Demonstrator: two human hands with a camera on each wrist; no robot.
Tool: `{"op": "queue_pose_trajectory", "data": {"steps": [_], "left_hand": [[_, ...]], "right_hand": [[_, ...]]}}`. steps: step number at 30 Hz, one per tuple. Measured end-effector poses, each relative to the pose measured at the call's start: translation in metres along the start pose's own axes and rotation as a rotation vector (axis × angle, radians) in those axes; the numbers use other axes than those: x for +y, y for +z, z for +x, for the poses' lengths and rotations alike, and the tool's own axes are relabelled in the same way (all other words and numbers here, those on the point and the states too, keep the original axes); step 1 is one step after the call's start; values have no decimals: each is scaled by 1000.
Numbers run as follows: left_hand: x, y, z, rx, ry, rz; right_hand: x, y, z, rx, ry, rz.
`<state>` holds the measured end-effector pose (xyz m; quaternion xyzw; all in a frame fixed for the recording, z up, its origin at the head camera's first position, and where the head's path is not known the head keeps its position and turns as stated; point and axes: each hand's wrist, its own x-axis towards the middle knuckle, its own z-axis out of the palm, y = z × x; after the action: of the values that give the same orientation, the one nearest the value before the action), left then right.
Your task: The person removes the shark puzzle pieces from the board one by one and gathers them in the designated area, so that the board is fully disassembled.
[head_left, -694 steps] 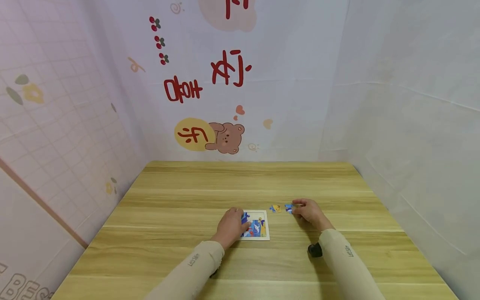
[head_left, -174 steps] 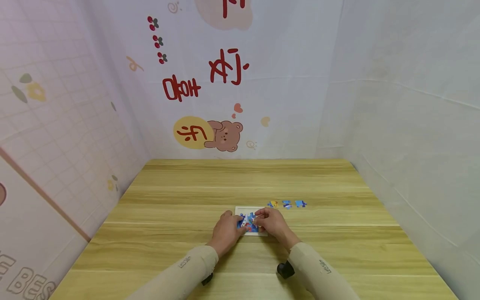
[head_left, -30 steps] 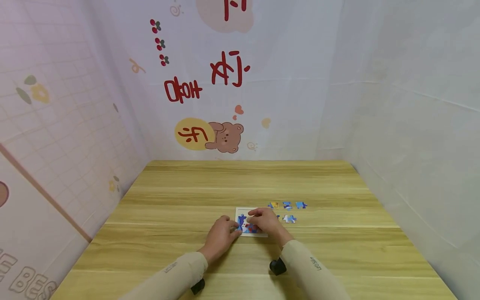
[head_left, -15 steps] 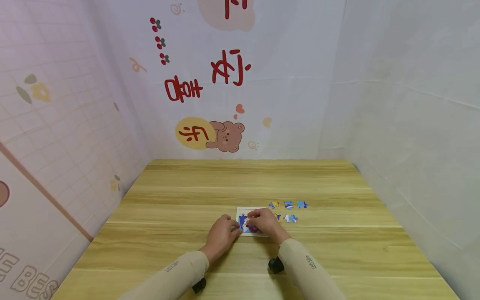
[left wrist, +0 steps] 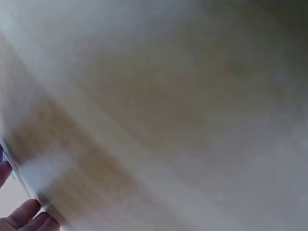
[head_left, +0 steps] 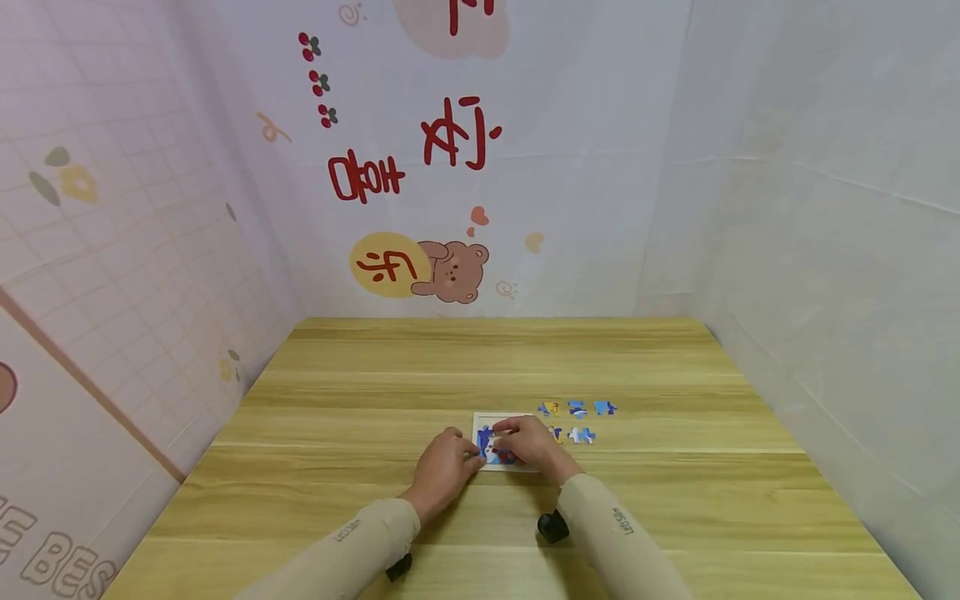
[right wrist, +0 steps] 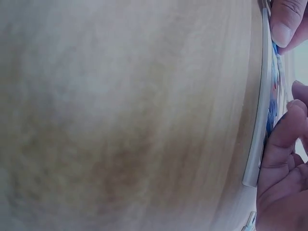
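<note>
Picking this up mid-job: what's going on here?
A person is working on a small jigsaw in a white frame. The left hand touches the frame's left side. The right hand reaches over the jigsaw, perhaps pinching a piece; that is hard to see. At least five loose pieces lie on the table, right of the frame.

A bare right hand (head_left: 529, 442) bends its fingers over a square, white-framed blue puzzle (head_left: 495, 421); a bare left hand (head_left: 441, 471) touches its edge, left of that grip. Right of the grip, five blue, yellow and white jigsaw pieces (head_left: 582, 436) (one partly hidden) lie on the wood-grain table (head_left: 390, 375).
</note>
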<state>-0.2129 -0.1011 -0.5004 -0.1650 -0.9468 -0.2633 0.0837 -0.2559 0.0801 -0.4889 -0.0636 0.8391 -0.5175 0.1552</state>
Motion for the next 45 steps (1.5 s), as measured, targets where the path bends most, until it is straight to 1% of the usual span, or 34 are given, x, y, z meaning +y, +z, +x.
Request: {"op": "queue_pose_trajectory", "data": {"steps": [6,8,13,15,22,29,37,43,45], "left_hand": [[1,1,2,-6,15,-1],[1,2,2,-2,21,2],[1,4,2,0,20,7],[1,5,2,-4,17,10],[1,5,2,-6,20,6],[2,5,2,-11,15,3],[4,2,1,0,13,13],[2,1,0,-4,6,14],[1,1,0,-2,9,12]], "right_hand": [[3,-3,1,-5,0,17],[2,-2,1,2,-15,18],[-2,1,2,17,-24,76],[-3,2,1,23,-15,108],[-6,4,0,45,-5,67],[-6,4,0,34,21,76],[-4,1,0,43,-19,111],[-3,-7,-3,45,-58,127],[-2,-11,-4,40,-57,128]]}}
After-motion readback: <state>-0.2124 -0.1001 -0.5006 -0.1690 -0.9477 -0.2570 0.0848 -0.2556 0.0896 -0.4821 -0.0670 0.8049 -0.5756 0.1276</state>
